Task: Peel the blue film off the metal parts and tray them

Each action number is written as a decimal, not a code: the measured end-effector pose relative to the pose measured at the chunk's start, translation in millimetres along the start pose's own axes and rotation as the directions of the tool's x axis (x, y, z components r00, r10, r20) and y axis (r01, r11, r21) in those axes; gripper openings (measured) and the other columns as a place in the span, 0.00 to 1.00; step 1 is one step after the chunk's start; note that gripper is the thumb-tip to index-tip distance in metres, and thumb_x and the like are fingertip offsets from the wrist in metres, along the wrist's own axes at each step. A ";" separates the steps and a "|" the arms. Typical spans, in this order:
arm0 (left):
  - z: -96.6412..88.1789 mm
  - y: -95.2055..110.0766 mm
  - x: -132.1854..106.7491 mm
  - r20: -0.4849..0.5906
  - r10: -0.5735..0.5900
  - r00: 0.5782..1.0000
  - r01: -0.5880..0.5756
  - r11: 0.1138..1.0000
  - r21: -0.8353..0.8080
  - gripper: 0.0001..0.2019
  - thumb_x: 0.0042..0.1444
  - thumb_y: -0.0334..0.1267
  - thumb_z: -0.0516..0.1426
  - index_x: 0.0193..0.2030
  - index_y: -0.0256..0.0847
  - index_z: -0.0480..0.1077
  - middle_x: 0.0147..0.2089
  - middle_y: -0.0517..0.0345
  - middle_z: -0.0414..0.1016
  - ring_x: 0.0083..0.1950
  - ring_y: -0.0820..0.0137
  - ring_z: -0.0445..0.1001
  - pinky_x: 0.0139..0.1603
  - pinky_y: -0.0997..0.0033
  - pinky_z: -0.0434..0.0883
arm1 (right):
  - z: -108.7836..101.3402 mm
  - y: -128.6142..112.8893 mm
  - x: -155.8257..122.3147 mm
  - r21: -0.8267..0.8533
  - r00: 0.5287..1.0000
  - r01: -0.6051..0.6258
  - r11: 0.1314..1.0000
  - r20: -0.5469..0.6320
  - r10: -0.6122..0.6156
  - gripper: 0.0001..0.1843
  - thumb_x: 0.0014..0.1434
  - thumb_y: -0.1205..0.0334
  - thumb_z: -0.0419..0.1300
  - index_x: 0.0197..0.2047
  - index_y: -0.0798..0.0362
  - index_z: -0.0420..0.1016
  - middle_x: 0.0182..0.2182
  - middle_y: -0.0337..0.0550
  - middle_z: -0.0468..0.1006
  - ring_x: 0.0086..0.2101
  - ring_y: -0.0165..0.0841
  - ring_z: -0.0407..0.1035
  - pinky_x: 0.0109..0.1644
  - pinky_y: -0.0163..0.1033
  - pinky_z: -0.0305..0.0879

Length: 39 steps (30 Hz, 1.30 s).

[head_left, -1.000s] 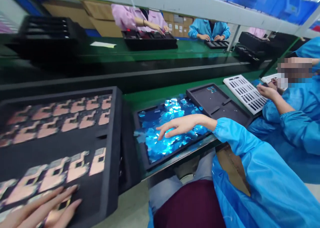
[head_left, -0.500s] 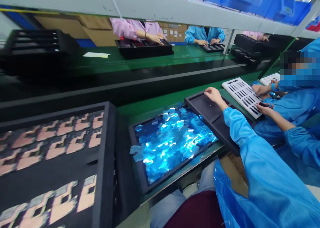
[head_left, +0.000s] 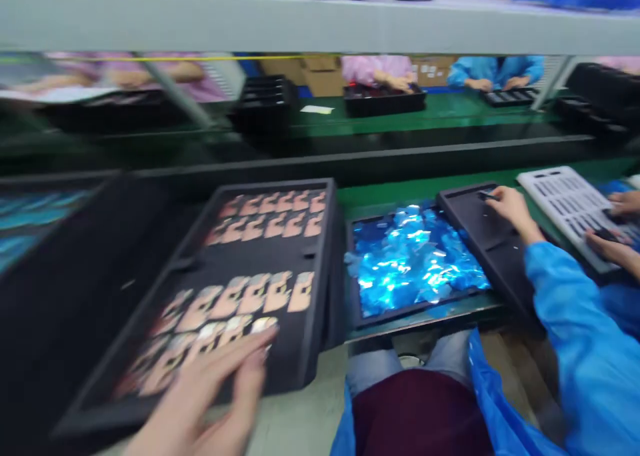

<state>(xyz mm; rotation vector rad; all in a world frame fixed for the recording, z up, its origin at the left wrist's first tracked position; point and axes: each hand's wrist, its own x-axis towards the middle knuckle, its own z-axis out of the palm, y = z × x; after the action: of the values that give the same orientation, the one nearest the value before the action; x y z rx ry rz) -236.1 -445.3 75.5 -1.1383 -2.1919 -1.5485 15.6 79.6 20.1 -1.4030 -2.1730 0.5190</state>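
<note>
My left hand (head_left: 215, 383), blurred, reaches over the near rows of a black tray (head_left: 323, 269) of pinkish circuit boards (head_left: 255, 293). Its fingertips are at the last board in the nearest row, the thumb and fingers apart. Whether they touch that board is hard to tell. Over on the right, my right hand (head_left: 510, 209) pinches a small dark part (head_left: 486, 195) above the far end of another black tray (head_left: 493, 233). That tray lies slanted, partly over the edge of a tray heaped with shiny blue film pieces (head_left: 415, 263).
At the right, a co-worker's hands (head_left: 613, 243) work at a white slotted tray (head_left: 565, 196). A black tray with blue pieces (head_left: 40, 209) stands at the far left. A grey shelf beam (head_left: 320, 26) crosses overhead. Other people sit across the green bench (head_left: 370, 123).
My view has swung left, and my left hand has come into sight over the circuit boards. A small dark part now shows in my right hand, still at the slanted black tray.
</note>
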 end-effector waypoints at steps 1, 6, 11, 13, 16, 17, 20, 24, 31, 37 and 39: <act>4.5 3.5 -7.9 0.022 0.019 1.000 -0.019 1.000 0.007 0.12 0.59 0.37 0.69 0.45 0.63 0.88 0.41 0.64 0.88 0.40 0.57 0.84 0.50 0.56 0.81 | -5.5 -9.2 -11.6 0.072 0.994 0.105 0.992 -0.028 -0.104 0.11 0.60 0.57 0.76 0.30 0.48 0.80 0.24 0.43 0.78 0.28 0.36 0.72 0.39 0.45 0.68; 57.9 32.1 -16.8 0.287 -0.126 0.950 0.216 0.927 -0.308 0.16 0.65 0.35 0.66 0.57 0.53 0.86 0.56 0.51 0.87 0.45 0.61 0.85 0.48 0.63 0.82 | -23.4 -92.2 -119.7 0.367 0.744 0.559 0.744 0.175 -0.645 0.14 0.68 0.45 0.71 0.52 0.41 0.87 0.43 0.50 0.87 0.39 0.44 0.82 0.39 0.46 0.77; 92.9 45.7 -25.0 0.506 -0.251 0.825 0.504 0.731 -0.460 0.13 0.63 0.37 0.69 0.55 0.48 0.87 0.50 0.51 0.87 0.45 0.62 0.84 0.49 0.67 0.81 | -0.3 -168.0 -221.5 0.607 0.624 0.481 0.633 0.271 -0.733 0.13 0.71 0.47 0.70 0.51 0.44 0.83 0.39 0.42 0.87 0.32 0.36 0.81 0.33 0.38 0.81; 97.3 39.3 -33.2 0.473 -0.318 0.822 0.543 0.688 -0.481 0.07 0.63 0.38 0.70 0.47 0.46 0.88 0.44 0.53 0.86 0.45 0.62 0.84 0.47 0.69 0.81 | 15.9 -175.9 -232.4 0.635 0.711 0.419 0.649 0.215 -0.669 0.14 0.70 0.46 0.71 0.47 0.47 0.82 0.37 0.41 0.86 0.32 0.35 0.80 0.33 0.37 0.81; 102.2 25.0 -44.3 0.423 -0.421 0.802 0.595 0.628 -0.502 0.07 0.60 0.41 0.72 0.43 0.44 0.87 0.43 0.55 0.84 0.44 0.64 0.83 0.42 0.72 0.80 | 32.5 -172.3 -235.0 0.674 0.788 0.319 0.666 0.202 -0.581 0.15 0.68 0.45 0.73 0.43 0.48 0.82 0.36 0.41 0.86 0.35 0.36 0.81 0.36 0.38 0.81; 103.9 21.2 -47.1 0.426 -0.439 0.791 0.610 0.613 -0.501 0.08 0.59 0.41 0.73 0.44 0.43 0.87 0.43 0.55 0.84 0.44 0.64 0.83 0.41 0.73 0.79 | 35.5 -170.5 -235.8 0.684 0.793 0.288 0.671 0.223 -0.567 0.15 0.68 0.45 0.72 0.42 0.48 0.82 0.37 0.41 0.86 0.35 0.36 0.82 0.37 0.38 0.81; 107.6 16.4 -52.7 0.422 -0.456 0.784 0.621 0.606 -0.497 0.10 0.58 0.42 0.73 0.45 0.42 0.86 0.43 0.54 0.85 0.43 0.65 0.83 0.39 0.74 0.78 | 40.3 -168.1 -240.3 0.687 0.792 0.216 0.694 0.293 -0.536 0.13 0.66 0.48 0.73 0.44 0.49 0.83 0.39 0.41 0.86 0.37 0.35 0.82 0.37 0.36 0.80; 108.8 19.6 -54.6 0.425 -0.456 0.782 0.623 0.604 -0.497 0.09 0.58 0.43 0.73 0.42 0.42 0.86 0.41 0.54 0.86 0.42 0.64 0.84 0.41 0.72 0.80 | 43.0 -167.4 -245.5 0.693 0.802 0.193 0.694 0.296 -0.519 0.08 0.70 0.54 0.70 0.45 0.49 0.85 0.39 0.40 0.87 0.39 0.36 0.83 0.42 0.37 0.81; 122.2 17.1 -56.7 0.322 -0.506 0.800 0.596 0.607 -0.526 0.10 0.54 0.42 0.74 0.34 0.40 0.81 0.31 0.57 0.82 0.33 0.67 0.82 0.35 0.73 0.77 | 54.6 -165.1 -260.9 0.541 0.783 0.518 0.662 0.012 -0.622 0.07 0.76 0.60 0.63 0.49 0.48 0.84 0.43 0.43 0.87 0.42 0.37 0.82 0.44 0.39 0.80; 128.3 13.0 -60.6 0.342 -0.494 0.799 0.599 0.610 -0.518 0.13 0.55 0.46 0.74 0.39 0.39 0.84 0.37 0.55 0.85 0.39 0.65 0.84 0.44 0.70 0.81 | 67.0 -159.7 -270.9 0.215 0.677 0.736 0.642 -0.248 -0.693 0.05 0.74 0.66 0.66 0.49 0.48 0.84 0.43 0.46 0.86 0.43 0.39 0.81 0.49 0.43 0.78; 128.5 11.4 -61.7 0.390 -0.486 0.782 0.623 0.585 -0.520 0.15 0.54 0.48 0.74 0.42 0.39 0.87 0.43 0.51 0.88 0.45 0.61 0.85 0.51 0.65 0.82 | 68.5 -156.5 -269.3 0.121 0.651 0.755 0.645 -0.259 -0.714 0.05 0.74 0.67 0.66 0.48 0.48 0.84 0.42 0.46 0.87 0.43 0.38 0.80 0.48 0.42 0.78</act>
<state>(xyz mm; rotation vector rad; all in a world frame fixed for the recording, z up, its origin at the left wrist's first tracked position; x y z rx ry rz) -155.7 -359.5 -5.8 -0.7696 -2.3751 -2.7179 -45.8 -232.6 -1.3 -0.3253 -2.2044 0.2720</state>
